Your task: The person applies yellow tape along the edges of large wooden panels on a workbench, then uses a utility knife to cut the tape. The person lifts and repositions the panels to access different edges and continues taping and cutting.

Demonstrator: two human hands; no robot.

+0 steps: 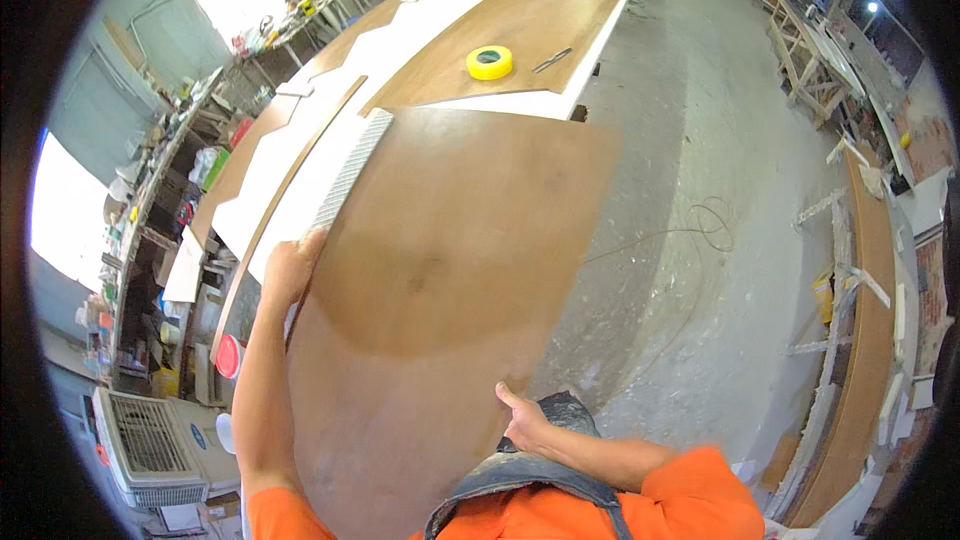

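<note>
A large brown wood panel (450, 240) stretches out in front of me, its far end against the long worktable. My left hand (292, 265) is closed around the panel's left edge, its fingertips partly out of sight. At the lower right edge, my right hand (525, 422) grips the same panel with the thumb on top; the other fingers are mostly hidden. Just beyond my left hand, a pale ribbed strip (355, 165) runs along the panel's left side. Farther off, a yellow tape roll (489, 63) and a dark, thin pen-like tool (552, 60) lie on another brown sheet (430, 55).
The white-topped worktable (605, 25) carries more brown sheets and a narrow wood strip (290, 185). Cluttered shelves (150, 210) and an air cooler (150, 440) stand at left. A thin cord (650, 232) lies on the floor; a wooden rack (850, 340) holds boards at right.
</note>
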